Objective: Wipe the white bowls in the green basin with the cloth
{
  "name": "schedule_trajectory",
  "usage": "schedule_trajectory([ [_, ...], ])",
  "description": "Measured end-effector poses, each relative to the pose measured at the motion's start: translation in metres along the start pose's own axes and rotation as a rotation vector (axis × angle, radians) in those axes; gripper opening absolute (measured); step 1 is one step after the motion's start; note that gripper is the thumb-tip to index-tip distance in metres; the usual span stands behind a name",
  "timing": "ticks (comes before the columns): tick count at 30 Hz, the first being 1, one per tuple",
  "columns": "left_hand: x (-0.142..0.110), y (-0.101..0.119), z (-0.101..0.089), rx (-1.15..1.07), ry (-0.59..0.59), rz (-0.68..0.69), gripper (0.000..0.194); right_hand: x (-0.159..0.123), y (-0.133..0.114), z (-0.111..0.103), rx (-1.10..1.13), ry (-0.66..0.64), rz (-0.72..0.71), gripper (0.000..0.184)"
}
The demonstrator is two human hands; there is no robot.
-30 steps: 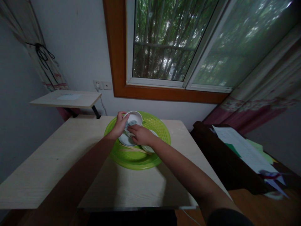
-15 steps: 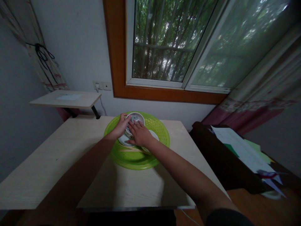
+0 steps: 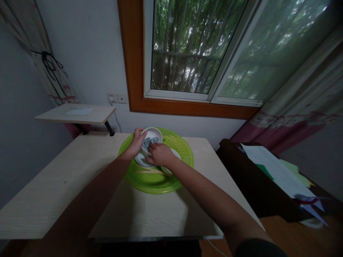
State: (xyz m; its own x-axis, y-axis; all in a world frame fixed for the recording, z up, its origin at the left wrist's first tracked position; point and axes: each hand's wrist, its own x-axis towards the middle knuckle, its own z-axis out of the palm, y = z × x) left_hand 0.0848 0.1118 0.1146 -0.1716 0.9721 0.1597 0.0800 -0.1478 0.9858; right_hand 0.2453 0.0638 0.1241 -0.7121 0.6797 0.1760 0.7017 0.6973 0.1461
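My landmark from this remote seat is the green basket [image 3: 184,150], standing on the table [image 3: 158,217]. Inside its near half lie the chopsticks [image 3: 150,171], loosely spread; I judge that a low sweep of the right forearm could roll them out of line. Toward the basket's right, a white dish [image 3: 175,153] sits partly hidden beneath the right hand [image 3: 160,155], so the wrist could knock it unseen. That hand's fingers bend down against the grey-blue cloth [image 3: 153,140]; I can't tell whether they pinch it or only press. Left of the basket's middle, a white plate [image 3: 140,159] shows under the bowl [image 3: 154,132], which is tipped toward me with the cloth inside. I can't tell whether the two touch; if they do, hard rubbing could chip or shift the plate. At the basket's far left, the left hand [image 3: 137,141] grips the bowl, thumb over the rim. Were that one-sided hold slick, pressing harder could twist the bowl free and drop it.
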Motion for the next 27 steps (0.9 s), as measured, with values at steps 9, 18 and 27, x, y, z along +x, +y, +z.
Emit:
schedule_trajectory([
  [9, 0.004, -0.008, 0.002, -0.146, -0.081, -0.035, 0.025, -0.001, 0.012, 0.02, 0.101, 0.14, -0.196, 0.07],
  [18, 0.003, -0.014, 0.006, -0.266, -0.204, -0.055, 0.026, -0.001, 0.01, 0.02, 0.017, 0.155, -0.021, 0.095],
  [27, 0.008, -0.015, 0.004, -0.173, -0.105, 0.017, 0.026, 0.001, 0.008, 0.012, -0.088, 0.117, 0.106, 0.094],
])
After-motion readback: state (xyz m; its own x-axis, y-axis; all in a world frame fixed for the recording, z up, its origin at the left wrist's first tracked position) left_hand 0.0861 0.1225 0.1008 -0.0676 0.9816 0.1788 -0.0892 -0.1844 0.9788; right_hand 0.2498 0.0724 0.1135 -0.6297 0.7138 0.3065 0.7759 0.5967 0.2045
